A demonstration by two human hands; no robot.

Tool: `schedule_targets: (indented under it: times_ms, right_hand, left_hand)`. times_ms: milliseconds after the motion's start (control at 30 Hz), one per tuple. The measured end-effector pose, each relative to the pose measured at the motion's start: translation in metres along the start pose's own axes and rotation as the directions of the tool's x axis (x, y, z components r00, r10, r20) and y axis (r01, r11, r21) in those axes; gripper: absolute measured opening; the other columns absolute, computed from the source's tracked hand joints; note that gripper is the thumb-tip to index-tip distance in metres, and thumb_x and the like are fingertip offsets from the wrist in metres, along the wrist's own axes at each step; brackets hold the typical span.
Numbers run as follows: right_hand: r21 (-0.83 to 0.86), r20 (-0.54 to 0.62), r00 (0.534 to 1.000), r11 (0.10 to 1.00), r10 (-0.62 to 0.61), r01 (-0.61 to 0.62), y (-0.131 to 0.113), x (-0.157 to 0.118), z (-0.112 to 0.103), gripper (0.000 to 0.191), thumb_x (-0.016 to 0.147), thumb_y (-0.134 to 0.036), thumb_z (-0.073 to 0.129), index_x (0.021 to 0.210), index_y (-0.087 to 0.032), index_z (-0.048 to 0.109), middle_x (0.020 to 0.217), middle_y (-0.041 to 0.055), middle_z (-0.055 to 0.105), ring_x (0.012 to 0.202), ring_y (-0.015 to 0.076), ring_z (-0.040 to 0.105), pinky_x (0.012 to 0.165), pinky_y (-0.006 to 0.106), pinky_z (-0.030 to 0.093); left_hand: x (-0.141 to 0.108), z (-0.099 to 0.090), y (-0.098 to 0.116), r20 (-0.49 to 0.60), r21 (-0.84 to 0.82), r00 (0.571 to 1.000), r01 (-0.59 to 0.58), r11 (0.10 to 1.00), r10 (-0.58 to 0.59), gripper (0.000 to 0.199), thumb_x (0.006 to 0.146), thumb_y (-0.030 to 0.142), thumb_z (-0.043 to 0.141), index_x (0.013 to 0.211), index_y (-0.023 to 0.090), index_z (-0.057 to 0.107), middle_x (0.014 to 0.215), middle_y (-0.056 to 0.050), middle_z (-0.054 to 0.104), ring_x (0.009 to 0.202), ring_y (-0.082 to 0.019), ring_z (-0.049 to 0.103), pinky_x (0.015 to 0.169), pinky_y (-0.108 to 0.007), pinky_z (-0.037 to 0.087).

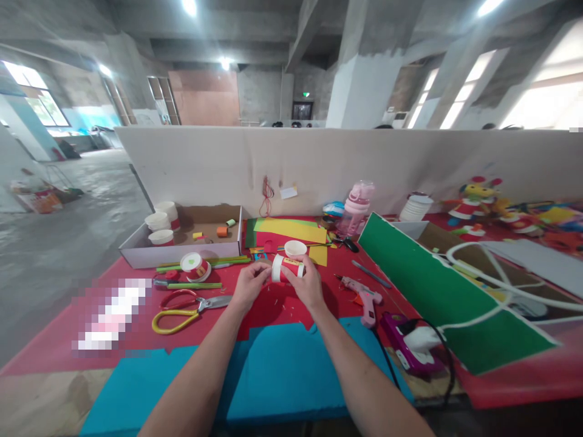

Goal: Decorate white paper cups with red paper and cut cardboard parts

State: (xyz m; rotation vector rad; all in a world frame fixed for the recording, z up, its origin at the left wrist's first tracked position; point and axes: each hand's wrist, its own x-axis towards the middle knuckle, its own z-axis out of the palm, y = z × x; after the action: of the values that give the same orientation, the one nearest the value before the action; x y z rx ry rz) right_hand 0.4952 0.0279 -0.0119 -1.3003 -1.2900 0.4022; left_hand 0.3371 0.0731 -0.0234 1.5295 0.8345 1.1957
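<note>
Paper cup (286,265) at frame centre, on its side, long axis roughly left–right. Right hand (310,282) grips its body, thumb in front. Left hand (252,282), just off the left rim: fingertips drawn together; cannot tell whether pinching anything.

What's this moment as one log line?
right hand: holding red-white cup sideways | left hand: at cup's left end | pink glue gun: lying right | scissors: lying left
</note>
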Motion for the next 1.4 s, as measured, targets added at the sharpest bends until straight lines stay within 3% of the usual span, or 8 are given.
schedule_targets:
  times_ms: [200,433,533,633,800,933,1200,1400]
  right_hand:
    - [-0.045,-0.012,0.999,0.999,-0.030,0.029,0.001,-0.001,0.001,0.033,0.074,-0.046,0.063,0.096,-0.021,0.060,0.102,0.0087,0.064,0.092,0.0260,0.059,0.080,0.037,0.047]
    - [-0.055,-0.011,0.998,0.997,-0.063,0.062,-0.001,-0.003,0.003,0.032,0.075,-0.046,0.063,0.095,-0.022,0.060,0.100,0.0093,0.065,0.093,0.0264,0.059,0.079,0.036,0.046]
    - [-0.022,0.001,1.000,1.000,-0.011,0.011,0.002,-0.003,0.004,0.034,0.073,-0.048,0.064,0.094,-0.022,0.060,0.099,0.0082,0.066,0.091,0.0257,0.060,0.078,0.036,0.047]
    - [0.030,0.046,0.994,0.995,0.095,-0.096,0.008,-0.002,0.005,0.036,0.070,-0.051,0.066,0.091,-0.022,0.059,0.096,0.0053,0.067,0.084,0.0241,0.062,0.071,0.034,0.049]
    - [0.133,0.061,0.979,0.971,0.193,-0.200,0.014,0.001,0.007,0.038,0.069,-0.052,0.066,0.090,-0.023,0.058,0.093,0.0038,0.068,0.075,0.0222,0.063,0.061,0.030,0.049]
    - [0.106,0.021,0.989,0.983,0.149,-0.151,0.012,0.002,0.005,0.036,0.069,-0.050,0.066,0.091,-0.022,0.058,0.094,0.0045,0.068,0.077,0.0226,0.063,0.065,0.032,0.050]
    - [-0.067,-0.001,0.997,0.995,-0.078,0.078,0.002,0.000,0.002,0.033,0.074,-0.045,0.064,0.095,-0.020,0.058,0.100,0.0085,0.066,0.091,0.0249,0.061,0.079,0.036,0.048]
    - [-0.123,-0.034,0.987,0.981,-0.157,0.152,0.000,-0.002,0.003,0.030,0.077,-0.043,0.063,0.095,-0.020,0.057,0.099,0.0088,0.063,0.092,0.0246,0.059,0.080,0.036,0.047]
  left_hand:
    - [-0.003,0.004,-0.002,0.008,0.241,0.982,-0.183,0.953,0.186,0.015,0.085,0.026,0.050,0.075,0.017,0.056,0.073,-0.001,0.057,0.068,-0.013,0.050,0.063,-0.023,0.037]
    - [-0.005,0.008,-0.009,0.095,0.587,0.892,-0.409,0.699,0.442,0.017,0.081,0.004,0.037,0.082,0.019,0.046,0.085,-0.006,0.053,0.080,-0.019,0.051,0.071,-0.030,0.042]
    - [-0.004,0.008,-0.012,0.140,0.659,0.866,-0.444,0.607,0.481,0.026,0.073,-0.004,0.037,0.083,0.019,0.045,0.087,-0.008,0.052,0.087,-0.021,0.050,0.075,-0.031,0.043]
    - [-0.003,0.007,-0.009,0.111,0.675,0.877,-0.411,0.612,0.467,0.023,0.076,-0.002,0.037,0.078,0.019,0.045,0.081,-0.006,0.050,0.081,-0.020,0.049,0.072,-0.030,0.042]
    - [-0.002,0.004,0.001,-0.069,0.431,0.956,-0.229,0.873,0.285,0.013,0.087,0.019,0.043,0.078,0.018,0.053,0.076,-0.003,0.055,0.071,-0.014,0.050,0.067,-0.025,0.040]
    - [-0.001,0.004,0.005,-0.073,0.141,0.995,-0.064,0.988,0.075,0.018,0.083,0.032,0.053,0.078,0.017,0.061,0.070,-0.001,0.057,0.064,-0.012,0.049,0.061,-0.022,0.038]
    - [-0.001,0.004,0.005,-0.008,-0.199,0.995,0.096,0.975,-0.100,0.028,0.072,0.039,0.069,0.069,0.013,0.062,0.054,0.003,0.049,0.049,-0.006,0.038,0.049,-0.019,0.028]
    - [-0.003,0.002,0.004,0.110,-0.463,0.953,0.301,0.833,-0.283,0.027,0.063,0.032,0.077,0.069,0.012,0.061,0.051,0.004,0.049,0.045,-0.004,0.038,0.043,-0.018,0.023]
